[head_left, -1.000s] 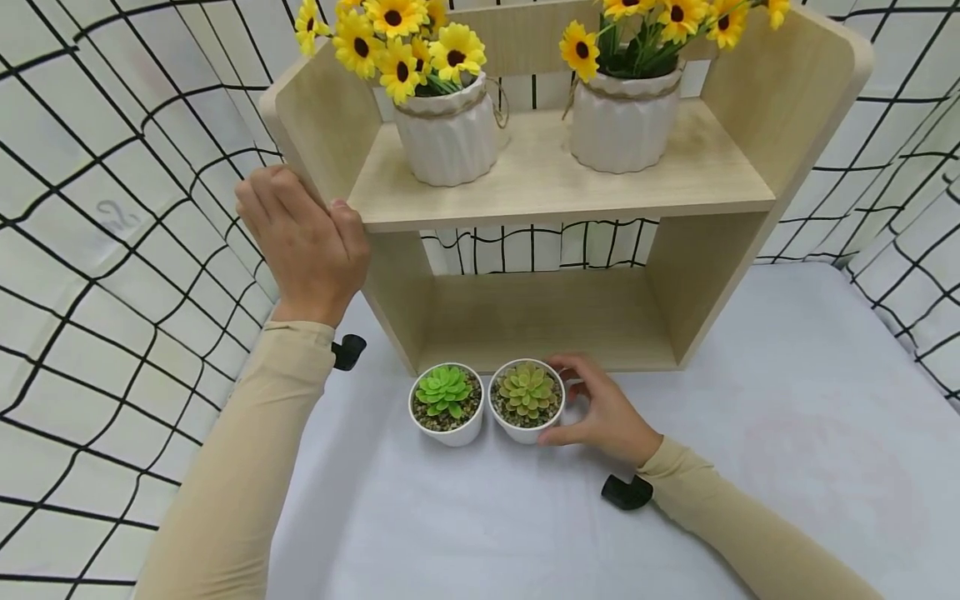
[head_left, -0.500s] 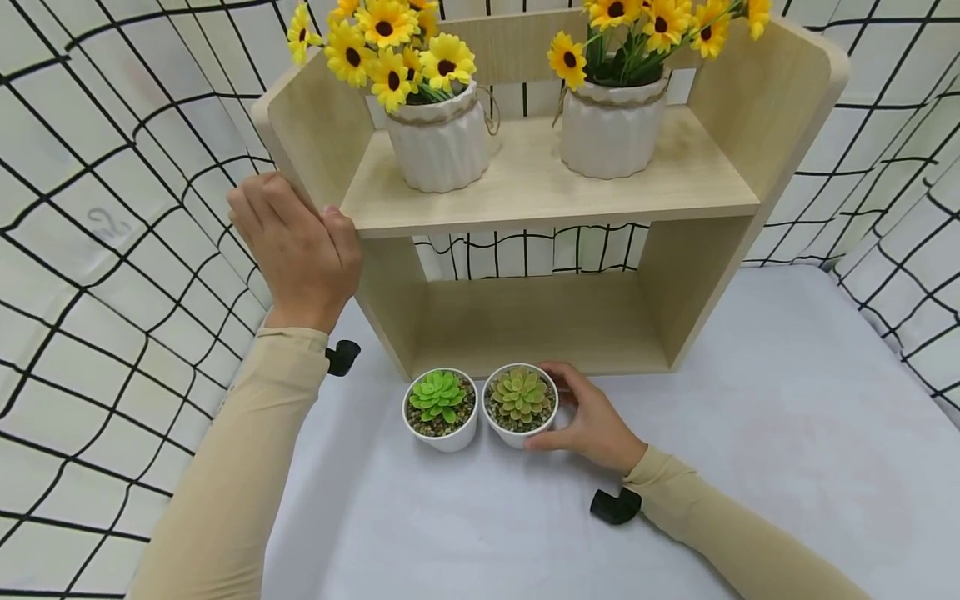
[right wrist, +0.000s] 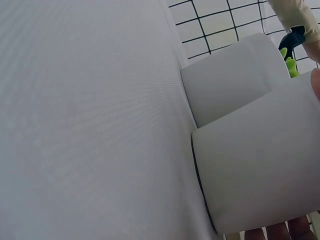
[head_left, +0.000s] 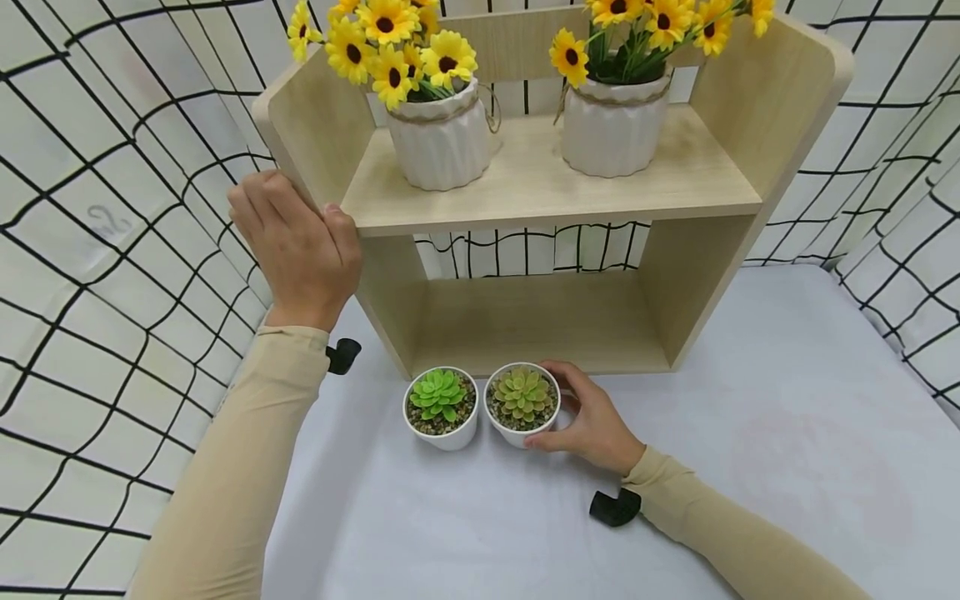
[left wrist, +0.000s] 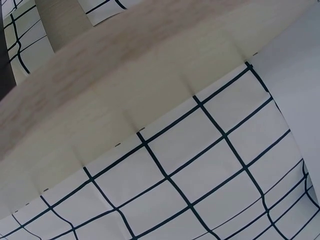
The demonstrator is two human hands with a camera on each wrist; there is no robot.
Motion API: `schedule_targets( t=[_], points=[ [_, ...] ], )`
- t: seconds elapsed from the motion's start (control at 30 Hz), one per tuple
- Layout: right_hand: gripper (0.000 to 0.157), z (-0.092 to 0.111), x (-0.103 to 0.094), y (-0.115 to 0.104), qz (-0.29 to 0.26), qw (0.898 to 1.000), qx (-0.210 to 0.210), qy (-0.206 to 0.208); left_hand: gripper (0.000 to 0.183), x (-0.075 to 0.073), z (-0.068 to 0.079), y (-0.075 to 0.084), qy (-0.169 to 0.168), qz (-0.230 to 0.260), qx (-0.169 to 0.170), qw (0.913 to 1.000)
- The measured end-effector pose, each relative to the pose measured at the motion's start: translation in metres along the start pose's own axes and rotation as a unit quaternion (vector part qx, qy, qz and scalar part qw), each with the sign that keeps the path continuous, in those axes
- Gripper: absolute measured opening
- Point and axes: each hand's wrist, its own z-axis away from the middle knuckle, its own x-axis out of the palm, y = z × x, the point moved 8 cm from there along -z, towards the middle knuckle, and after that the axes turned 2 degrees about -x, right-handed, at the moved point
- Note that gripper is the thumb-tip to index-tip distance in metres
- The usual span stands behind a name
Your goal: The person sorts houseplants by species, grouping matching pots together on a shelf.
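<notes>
My left hand (head_left: 303,246) grips the left side panel of a pale wooden shelf (head_left: 551,217), its thumb on the front edge. In the left wrist view the panel (left wrist: 115,95) fills the upper part as a blurred close-up. On the white cloth in front of the shelf, my right hand (head_left: 596,421) holds a small white pot with a dull green succulent (head_left: 522,395), thumb at the front and fingers behind. Just left of it stands a similar pot with a bright green succulent (head_left: 438,396). In the right wrist view the held pot (right wrist: 260,160) is upright on the cloth.
Two ribbed white pots with sunflowers stand on the upper board, a left pot (head_left: 442,146) and a right pot (head_left: 615,133). The lower compartment (head_left: 532,321) is behind the succulents. Black grid panels (head_left: 97,292) enclose the sides and back of the white cloth (head_left: 810,400).
The head view has shifted slightly, moving everything a little left and down. My right thumb has come further round the front of the dull green succulent's pot. The left hand keeps its grip.
</notes>
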Motion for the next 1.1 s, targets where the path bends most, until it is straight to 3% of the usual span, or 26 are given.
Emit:
schedule_targets(
  t=[0.43, 0.93, 1.1],
  points=[
    [0.094, -0.002, -0.005, -0.005, -0.011, 1.000, 0.010, 0.020, 0.041, 0.000, 0.000, -0.001, -0.002, -0.001, 0.004, 1.0000],
    [0.095, -0.019, -0.038, -0.010, 0.009, 0.997, 0.030, 0.075, 0.042, 0.000, -0.003, 0.001, -0.002, 0.010, 0.013, 0.9999],
    [0.093, -0.030, -0.050, -0.011, 0.013, 0.995, 0.015, 0.097, 0.042, -0.001, -0.002, 0.000, -0.005, 0.006, 0.012, 0.9999]
  ],
)
